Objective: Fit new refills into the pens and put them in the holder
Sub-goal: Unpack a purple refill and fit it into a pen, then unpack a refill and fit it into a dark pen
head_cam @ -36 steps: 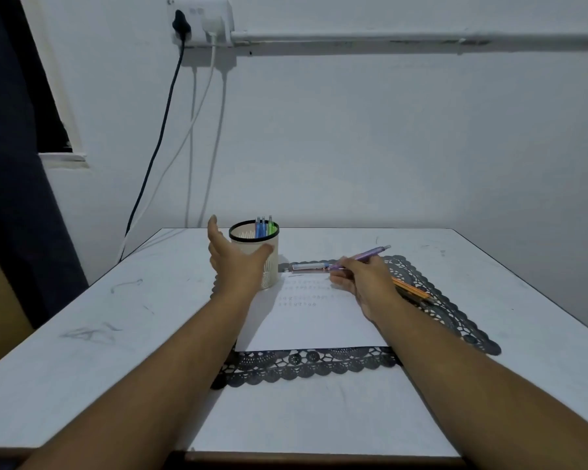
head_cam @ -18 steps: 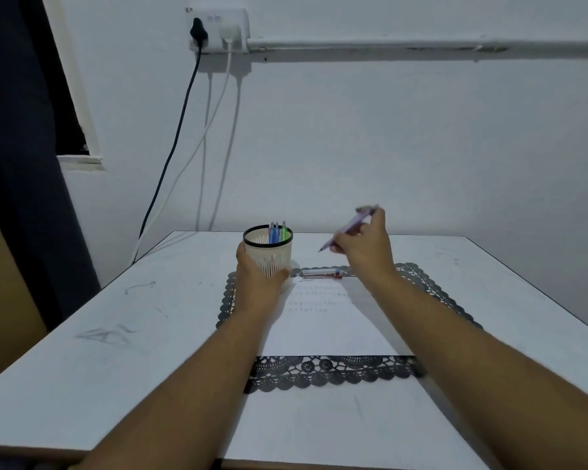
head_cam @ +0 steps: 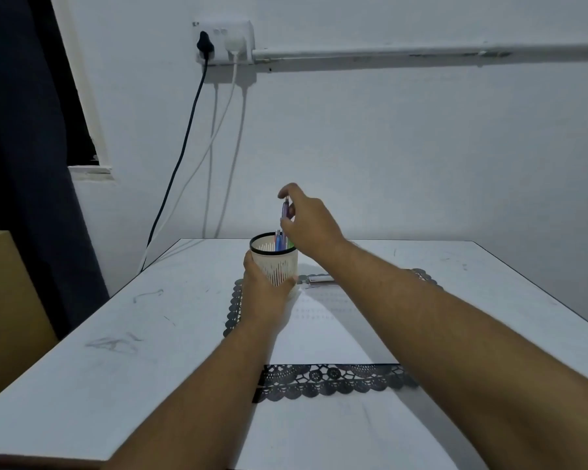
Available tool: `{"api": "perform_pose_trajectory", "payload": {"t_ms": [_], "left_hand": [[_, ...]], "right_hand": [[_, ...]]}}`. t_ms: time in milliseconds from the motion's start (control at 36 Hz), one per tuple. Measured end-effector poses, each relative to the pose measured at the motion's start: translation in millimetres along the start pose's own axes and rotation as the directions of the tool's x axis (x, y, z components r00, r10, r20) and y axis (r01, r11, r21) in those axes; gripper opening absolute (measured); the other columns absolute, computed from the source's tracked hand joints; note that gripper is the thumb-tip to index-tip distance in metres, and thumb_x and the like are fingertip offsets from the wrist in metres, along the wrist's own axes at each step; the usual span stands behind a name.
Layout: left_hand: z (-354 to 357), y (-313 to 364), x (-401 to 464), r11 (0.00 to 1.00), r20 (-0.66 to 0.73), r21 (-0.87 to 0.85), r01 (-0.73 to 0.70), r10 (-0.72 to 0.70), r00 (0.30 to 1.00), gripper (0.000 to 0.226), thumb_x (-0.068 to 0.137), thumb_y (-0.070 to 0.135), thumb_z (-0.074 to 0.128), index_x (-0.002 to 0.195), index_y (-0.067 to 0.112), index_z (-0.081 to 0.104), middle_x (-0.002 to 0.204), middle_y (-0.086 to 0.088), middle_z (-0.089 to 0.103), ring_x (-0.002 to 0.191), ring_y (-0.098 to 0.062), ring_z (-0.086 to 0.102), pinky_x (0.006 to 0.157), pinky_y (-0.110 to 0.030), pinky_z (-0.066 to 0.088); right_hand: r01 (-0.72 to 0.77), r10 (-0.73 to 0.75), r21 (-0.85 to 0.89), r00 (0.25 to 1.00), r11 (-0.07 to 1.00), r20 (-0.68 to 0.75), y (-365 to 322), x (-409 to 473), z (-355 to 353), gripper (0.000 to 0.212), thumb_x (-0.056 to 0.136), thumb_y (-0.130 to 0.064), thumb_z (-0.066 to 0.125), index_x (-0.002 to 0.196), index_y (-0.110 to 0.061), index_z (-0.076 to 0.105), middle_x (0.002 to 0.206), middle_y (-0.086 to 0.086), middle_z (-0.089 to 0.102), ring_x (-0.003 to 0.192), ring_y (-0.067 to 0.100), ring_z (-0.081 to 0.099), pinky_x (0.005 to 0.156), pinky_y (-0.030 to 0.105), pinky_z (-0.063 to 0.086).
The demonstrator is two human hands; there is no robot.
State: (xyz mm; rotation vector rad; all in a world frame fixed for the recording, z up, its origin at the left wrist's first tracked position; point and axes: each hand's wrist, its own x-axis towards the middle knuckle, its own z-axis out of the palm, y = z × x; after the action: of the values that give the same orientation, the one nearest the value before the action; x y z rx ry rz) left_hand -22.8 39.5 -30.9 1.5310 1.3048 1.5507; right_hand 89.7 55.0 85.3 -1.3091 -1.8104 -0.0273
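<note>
Purple pen [head_cam: 285,209] pinched upright in my right hand [head_cam: 311,225] just above the holder [head_cam: 275,262], which my left hand [head_cam: 263,293] grips on the desk [head_cam: 116,351].

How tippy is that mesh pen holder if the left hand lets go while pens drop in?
The pen holder looks like thin perforated plastic, so probably light. It is taller than wide, with pens leaning to one side, so a nudge at the rim could tip it. The left hand grips its wall while the right hand lowers a purple pen, suggesting it needs steadying.
</note>
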Motion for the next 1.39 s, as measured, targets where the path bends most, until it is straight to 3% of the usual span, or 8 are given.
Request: {"api": "perform_pose_trajectory", "payload": {"t_ms": [194, 389, 556, 667, 750, 861, 1111, 1389], "left_hand": [[-1, 3, -3, 1.000, 0.022, 0.016, 0.004, -0.005, 1.000, 0.091, 0.081, 0.010, 0.085, 0.153, 0.019, 0.030, 0.131, 0.007, 0.051, 0.117, -0.010, 0.046, 0.091, -0.024, 0.037], [0, -3, 3, 1.000, 0.004, 0.009, -0.019, 0.019, 1.000, 0.096, 0.076, 0.005, 0.088, 0.151, 0.021, 0.030, 0.137, 0.002, 0.054, 0.123, -0.015, 0.051, 0.078, -0.004, 0.040], [-8, 9, 0, 0.989, -0.111, 0.145, -0.020, 0.036, 0.993, 0.124, 0.071, 0.029, 0.093, 0.162, 0.029, 0.008, 0.160, -0.012, 0.028, 0.146, -0.033, 0.027, 0.114, -0.055, 0.032], [-22, 29, -8, 0.837, -0.223, 0.328, -0.439, 0.520, 0.825, 0.082, 0.079, 0.029, 0.079, 0.148, 0.014, 0.037, 0.143, -0.011, 0.044, 0.128, -0.029, 0.039, 0.109, -0.042, 0.031], [-19, 37, -16, 0.733, -0.087, 0.360, -0.577, 0.642, 0.761, 0.028, 0.084, 0.029, 0.064, 0.109, 0.017, 0.059, 0.103, 0.002, 0.057, 0.096, -0.020, 0.050, 0.085, -0.035, 0.041], [-2, 34, -31, 0.701, 0.211, 0.528, -0.479, 0.438, 0.874, 0.033, 0.098, 0.039, 0.049, 0.071, 0.021, 0.054, 0.059, 0.005, 0.052, 0.056, -0.018, 0.049, 0.051, -0.028, 0.028], [1, 17, -34, 0.549, 0.460, 0.678, -0.489, 0.201, 0.865, 0.042, 0.098, 0.042, 0.050, 0.064, 0.017, 0.053, 0.065, 0.003, 0.057, 0.064, -0.016, 0.055, 0.053, -0.028, 0.033], [0, 14, -34, 0.548, 0.502, 0.683, -0.483, 0.128, 0.855, 0.035, 0.097, 0.042, 0.051, 0.072, 0.018, 0.057, 0.071, 0.006, 0.060, 0.070, -0.011, 0.054, 0.057, -0.028, 0.035]], "right_hand": [[-0.061, 0.117, -0.288, 0.976, 0.956, 0.184, 8, 5, 13, 0.028, 0.098, -0.018, 0.055, 0.117, -0.024, 0.073, 0.115, -0.002, 0.071, 0.103, 0.020, 0.064, 0.076, 0.031, 0.049], [-0.097, 0.097, -0.012, 0.994, 0.995, 0.044, 13, -9, 4, 0.036, 0.101, -0.010, 0.049, 0.132, -0.019, 0.064, 0.120, 0.001, 0.069, 0.106, 0.018, 0.062, 0.092, 0.038, 0.054], [-0.160, 0.168, 0.145, 0.985, 0.976, -0.039, 37, -47, -18, 0.020, 0.097, -0.010, 0.050, 0.103, -0.019, 0.066, 0.084, -0.004, 0.062, 0.065, 0.009, 0.052, 0.062, 0.027, 0.044], [-0.273, 0.265, 0.047, 0.956, 0.961, 0.128, 62, -88, -23, 0.016, 0.098, -0.022, 0.056, 0.084, -0.016, 0.062, 0.070, 0.002, 0.062, 0.059, 0.015, 0.048, 0.057, 0.029, 0.037], [-0.277, 0.290, -0.092, 0.938, 0.956, 0.190, 77, -115, -19, 0.030, 0.097, -0.030, 0.057, 0.070, -0.018, 0.055, 0.066, -0.003, 0.059, 0.061, 0.015, 0.051, 0.057, 0.032, 0.038], [-0.199, 0.282, -0.272, 0.907, 0.942, 0.312, 83, -129, -17, 0.034, 0.097, -0.036, 0.054, 0.067, -0.020, 0.049, 0.069, -0.001, 0.058, 0.067, 0.020, 0.055, 0.061, 0.034, 0.042], [-0.166, 0.236, -0.208, 0.892, 0.964, 0.384, 81, -133, -26, 0.027, 0.097, -0.038, 0.060, 0.073, -0.025, 0.055, 0.075, -0.005, 0.061, 0.070, 0.015, 0.055, 0.060, 0.032, 0.039], [-0.499, 0.508, -0.263, 0.860, 0.826, -0.037, 126, -127, -90, 0.014, 0.086, -0.022, 0.069, 0.077, -0.030, 0.062, 0.090, -0.008, 0.068, 0.088, 0.019, 0.063, 0.079, 0.033, 0.050]]}}
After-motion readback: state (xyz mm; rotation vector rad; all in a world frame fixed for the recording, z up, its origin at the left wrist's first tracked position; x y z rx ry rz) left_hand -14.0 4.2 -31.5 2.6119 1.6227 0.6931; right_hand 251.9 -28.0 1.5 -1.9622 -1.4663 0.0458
